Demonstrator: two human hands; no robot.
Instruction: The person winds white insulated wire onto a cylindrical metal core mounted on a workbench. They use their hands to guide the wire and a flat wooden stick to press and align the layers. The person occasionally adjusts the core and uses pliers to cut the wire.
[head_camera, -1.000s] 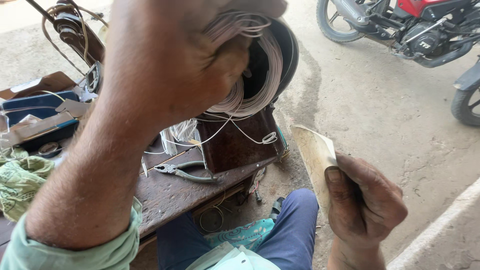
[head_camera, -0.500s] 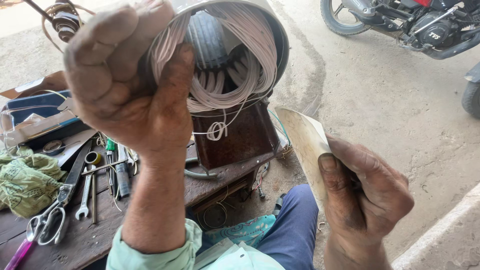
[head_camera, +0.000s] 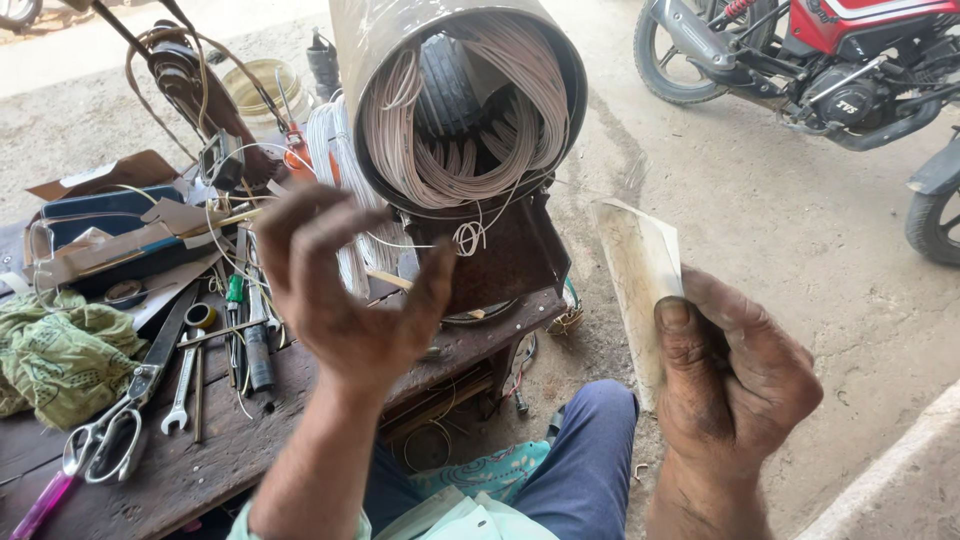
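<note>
Two hands at a half-wound motor stator.
The left hand (head_camera: 345, 300) hangs open-fingered, empty; the right hand (head_camera: 735, 375) pinches an insulation strip (head_camera: 640, 280). The stator (head_camera: 465, 105) stands on the bench (head_camera: 230, 440), coils seated, lead wires apparently untied.

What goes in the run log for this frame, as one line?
left hand: open, empty, before motor stator | right hand: pinching paper strip | tools on bench

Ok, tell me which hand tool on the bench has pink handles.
The scissors at the bench's near left corner, by the green cloth. The spanner beside them is bare metal.
</note>
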